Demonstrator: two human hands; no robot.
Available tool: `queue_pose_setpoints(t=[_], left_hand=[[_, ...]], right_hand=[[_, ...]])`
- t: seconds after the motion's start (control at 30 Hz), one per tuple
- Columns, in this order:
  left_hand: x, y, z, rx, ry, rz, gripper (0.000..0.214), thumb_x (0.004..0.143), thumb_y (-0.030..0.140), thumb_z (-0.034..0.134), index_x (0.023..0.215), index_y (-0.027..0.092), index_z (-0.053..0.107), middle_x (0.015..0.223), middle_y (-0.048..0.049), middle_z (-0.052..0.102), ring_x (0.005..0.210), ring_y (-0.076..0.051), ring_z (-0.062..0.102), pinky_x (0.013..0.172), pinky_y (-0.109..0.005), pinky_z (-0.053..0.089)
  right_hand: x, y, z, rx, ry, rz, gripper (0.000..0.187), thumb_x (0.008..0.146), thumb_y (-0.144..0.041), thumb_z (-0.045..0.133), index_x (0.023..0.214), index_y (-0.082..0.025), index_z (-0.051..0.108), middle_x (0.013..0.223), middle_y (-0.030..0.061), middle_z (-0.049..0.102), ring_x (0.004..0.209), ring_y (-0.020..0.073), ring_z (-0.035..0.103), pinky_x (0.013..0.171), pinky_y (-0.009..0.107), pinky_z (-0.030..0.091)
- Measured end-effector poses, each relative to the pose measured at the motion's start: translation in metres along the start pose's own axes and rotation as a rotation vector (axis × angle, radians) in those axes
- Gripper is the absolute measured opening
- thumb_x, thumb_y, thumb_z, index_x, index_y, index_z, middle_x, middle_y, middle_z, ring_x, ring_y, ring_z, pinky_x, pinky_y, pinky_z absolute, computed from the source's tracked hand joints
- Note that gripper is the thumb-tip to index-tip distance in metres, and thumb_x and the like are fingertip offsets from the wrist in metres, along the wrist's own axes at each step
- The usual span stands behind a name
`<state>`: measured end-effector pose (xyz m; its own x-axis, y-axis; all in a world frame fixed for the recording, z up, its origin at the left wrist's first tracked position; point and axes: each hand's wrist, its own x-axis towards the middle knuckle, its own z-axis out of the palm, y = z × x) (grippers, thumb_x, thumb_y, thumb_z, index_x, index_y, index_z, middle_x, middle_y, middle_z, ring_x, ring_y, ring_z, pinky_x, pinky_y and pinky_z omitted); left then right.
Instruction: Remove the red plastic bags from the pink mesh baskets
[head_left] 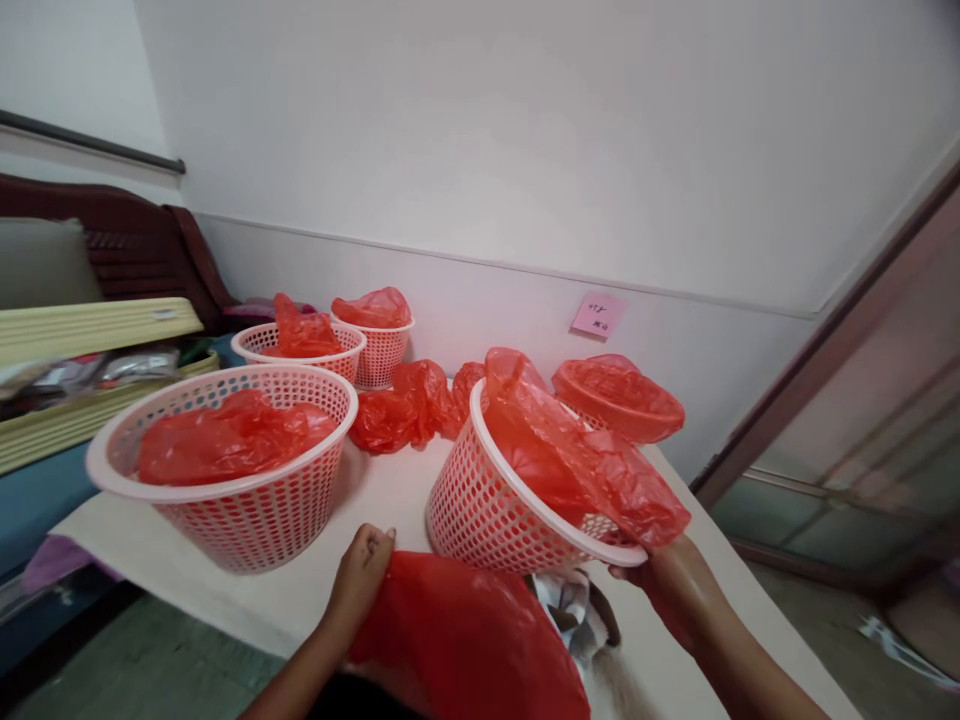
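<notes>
Left hand (365, 565): pinching red bag (472, 630) at desk's (397, 490) near edge
Right hand (664, 580): gripping tilted basket (476, 500) toward right edge

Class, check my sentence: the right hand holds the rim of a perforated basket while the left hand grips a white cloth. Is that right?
Not quite: in the head view, the left hand grips a red plastic bag. The right hand does hold the rim of a perforated basket.

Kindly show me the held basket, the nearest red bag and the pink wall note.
Held basket (480, 505), head view: perforated outer side.
Nearest red bag (487, 635), head view: its middle.
Pink wall note (598, 316), head view: centre.
</notes>
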<state>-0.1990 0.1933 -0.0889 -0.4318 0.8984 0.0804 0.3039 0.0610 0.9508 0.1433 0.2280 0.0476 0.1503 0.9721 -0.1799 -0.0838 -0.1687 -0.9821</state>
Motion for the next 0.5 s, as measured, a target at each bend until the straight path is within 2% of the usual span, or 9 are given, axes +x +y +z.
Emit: queue_pose_setpoints(t=[0.13,0.23,0.33,0.5], left_hand=[[0.013,-0.037,-0.003,0.131,-0.004,-0.006,0.032,0.084,0.051,0.045,0.068,0.025,0.038,0.057,0.0066,0.042,0.057,-0.017,0.046,0.060,-0.028,0.034],[0.016,-0.055,-0.005,0.225,-0.005,0.000,0.026,0.087,0.042,0.043,0.068,0.025,0.037,0.058,0.0058,0.045,0.057,-0.016,0.047,0.061,-0.028,0.032],[0.018,-0.064,-0.004,0.303,-0.017,0.018,0.022,0.087,0.038,0.043,0.070,0.025,0.039,0.061,0.0051,0.048,0.058,-0.016,0.049,0.063,-0.028,0.032],[0.019,-0.064,-0.001,0.378,-0.024,0.033,0.020,0.088,0.038,0.044,0.073,0.025,0.043,0.063,0.0040,0.053,0.061,-0.017,0.055,0.063,-0.026,0.035]], right_hand=[[0.018,-0.015,0.010,0.036,0.066,-0.072,0.033,0.057,-0.027,0.071,0.089,-0.024,0.062,0.074,-0.0009,0.069,0.053,0.0140,0.060,0.044,0.023,0.050],[0.030,-0.026,0.017,0.067,0.099,-0.104,0.039,0.055,-0.025,0.072,0.092,-0.022,0.060,0.074,0.0001,0.069,0.055,0.0155,0.062,0.043,0.023,0.051],[0.042,-0.035,0.023,0.086,0.113,-0.137,0.039,0.056,-0.025,0.072,0.092,-0.021,0.059,0.072,0.0003,0.067,0.053,0.0153,0.062,0.042,0.023,0.051],[0.049,-0.036,0.022,0.086,0.145,-0.183,0.033,0.060,-0.028,0.072,0.091,-0.021,0.062,0.071,-0.0002,0.065,0.051,0.0135,0.061,0.041,0.021,0.049]])
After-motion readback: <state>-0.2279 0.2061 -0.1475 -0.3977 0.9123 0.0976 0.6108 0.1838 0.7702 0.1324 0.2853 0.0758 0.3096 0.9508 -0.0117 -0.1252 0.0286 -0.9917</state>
